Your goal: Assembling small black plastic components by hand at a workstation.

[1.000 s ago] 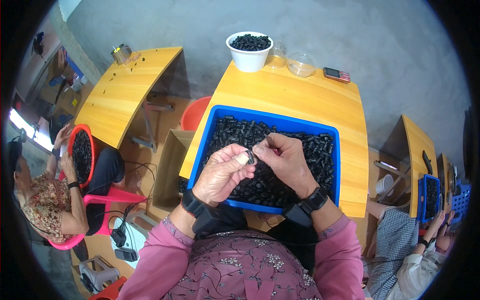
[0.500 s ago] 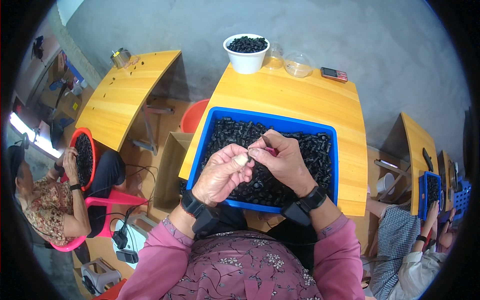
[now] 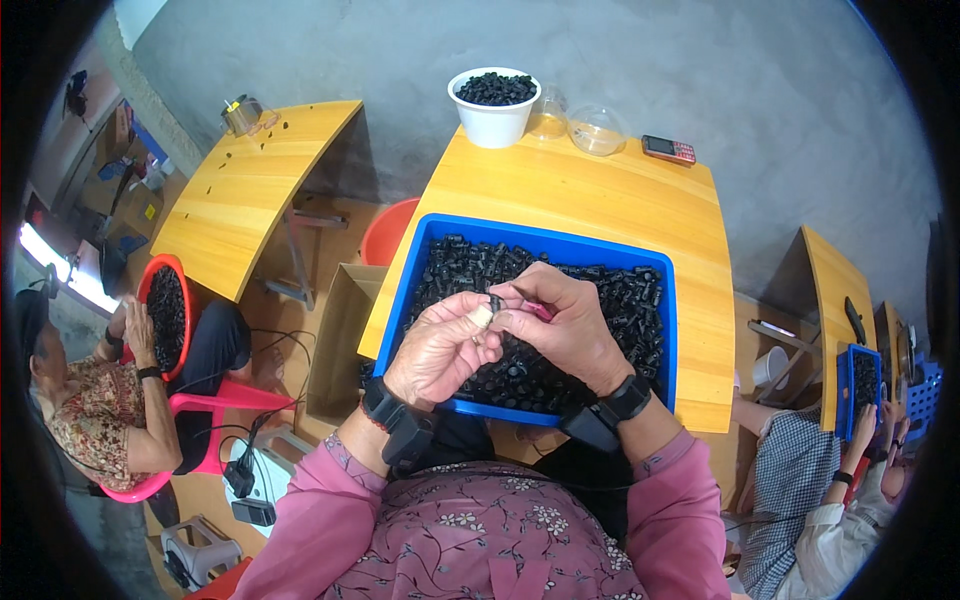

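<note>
Item, left hand [image 3: 438, 338]: at nine o'clock over the blue tray's middle; thumb and fingers clamped on one small black part [image 3: 494, 303]. I note a pale covering [image 3: 481, 317] on the thumb, worn, I judge, as a guard or for grip.

Item, right hand [image 3: 562, 318]: at two o'clock from the left; fingers closed around a pink item [image 3: 539, 311], probably a handle, its far end hidden from me. Fingertips meet the black part, so I read the left as steadying and the right as working.

Item, blue tray [image 3: 545, 243]: on the near edge of the bench [image 3: 700, 330], heaped with black parts [image 3: 520, 372]. Both hands are over it, presumably so that anything dropped lands inside.

Item, white tub [image 3: 493, 128]: at twelve o'clock from the tray, filled with black pieces [image 3: 497, 90]; likely set back to free the near side.

Items, two clear containers [image 3: 598, 132]: between twelve and one o'clock, beside the tub.

Item, red-and-black phone [image 3: 668, 149]: at one o'clock, apart from the parts, I suppose to keep it out of the way.

Item, cardboard box [image 3: 345, 345]: at nine o'clock, below bench height.

Lettering: I can make out no legible brand or label; the phone's key markings are too small.
</note>
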